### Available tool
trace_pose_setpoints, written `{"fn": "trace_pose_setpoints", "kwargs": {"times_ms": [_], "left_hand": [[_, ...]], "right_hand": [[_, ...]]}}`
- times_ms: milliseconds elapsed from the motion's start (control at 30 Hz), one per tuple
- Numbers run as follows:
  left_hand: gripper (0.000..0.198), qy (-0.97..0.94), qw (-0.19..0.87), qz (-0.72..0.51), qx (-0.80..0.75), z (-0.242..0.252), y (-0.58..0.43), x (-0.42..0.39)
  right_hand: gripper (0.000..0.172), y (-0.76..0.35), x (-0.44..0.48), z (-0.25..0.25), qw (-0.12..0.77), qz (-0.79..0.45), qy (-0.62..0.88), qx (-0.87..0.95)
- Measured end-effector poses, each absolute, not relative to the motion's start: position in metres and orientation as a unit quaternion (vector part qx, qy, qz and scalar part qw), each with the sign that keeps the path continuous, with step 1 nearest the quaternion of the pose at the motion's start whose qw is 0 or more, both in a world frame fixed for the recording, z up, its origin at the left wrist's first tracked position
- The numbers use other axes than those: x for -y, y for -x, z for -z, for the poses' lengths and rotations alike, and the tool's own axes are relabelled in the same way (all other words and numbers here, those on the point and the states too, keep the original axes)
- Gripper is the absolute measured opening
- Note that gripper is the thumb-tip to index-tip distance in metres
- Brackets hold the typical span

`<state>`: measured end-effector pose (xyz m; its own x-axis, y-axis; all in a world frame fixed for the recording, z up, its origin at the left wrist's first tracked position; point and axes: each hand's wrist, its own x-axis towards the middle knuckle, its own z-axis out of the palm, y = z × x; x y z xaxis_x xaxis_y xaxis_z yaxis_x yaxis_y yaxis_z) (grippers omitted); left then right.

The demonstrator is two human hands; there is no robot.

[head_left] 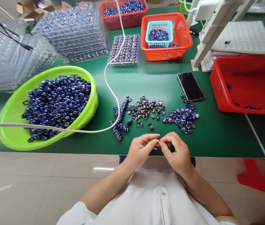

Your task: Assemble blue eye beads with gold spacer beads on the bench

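My left hand (140, 149) and my right hand (177, 152) meet at the table's front edge. Both pinch one small dark part with a gold-coloured piece (158, 139) between their fingertips; its exact kind is too small to make out. Just beyond the hands lies a loose pile of dark and gold small parts (145, 107). To its left are rows of stacked dark ring-like parts (122, 111). On the right, nearer my right hand, spreads a heap of flat, shiny dark pieces (182, 119).
A green basket (92, 93) full of dark ring-like parts stands left, with a white cable (110, 87) crossing it. Behind are stacked clear trays (83, 47) and an orange basket (146, 54). A phone (190, 86) and a red bin (252, 81) are at right.
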<state>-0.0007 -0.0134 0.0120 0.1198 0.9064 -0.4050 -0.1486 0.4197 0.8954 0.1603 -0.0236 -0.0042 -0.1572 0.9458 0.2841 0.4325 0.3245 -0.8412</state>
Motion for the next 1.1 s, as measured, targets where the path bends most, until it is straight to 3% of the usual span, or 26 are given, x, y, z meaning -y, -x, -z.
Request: {"fn": "trace_pose_setpoints", "kwargs": {"times_ms": [300, 633, 700, 967, 1100], "left_hand": [[0.023, -0.395, 0.605, -0.420, -0.549, -0.004, -0.002, 0.021], [0.019, -0.387, 0.641, -0.406, -0.523, -0.008, 0.003, 0.016], [0.019, -0.358, 0.661, -0.417, -0.511, -0.005, 0.004, 0.015], [0.025, -0.274, 0.699, -0.431, -0.501, -0.003, -0.001, 0.010], [0.029, -0.252, 0.693, -0.444, -0.509, -0.006, -0.004, 0.010]], "right_hand": [[0.008, -0.157, 0.026, 0.003, 0.405, -0.350, 0.552, 0.639], [0.007, -0.166, 0.025, 0.005, 0.405, -0.448, 0.507, 0.615], [0.004, -0.170, 0.024, 0.005, 0.413, -0.429, 0.488, 0.638], [0.032, -0.169, 0.028, 0.004, 0.423, -0.249, 0.427, 0.759], [0.028, -0.159, 0.027, 0.006, 0.437, -0.193, 0.456, 0.751]]}}
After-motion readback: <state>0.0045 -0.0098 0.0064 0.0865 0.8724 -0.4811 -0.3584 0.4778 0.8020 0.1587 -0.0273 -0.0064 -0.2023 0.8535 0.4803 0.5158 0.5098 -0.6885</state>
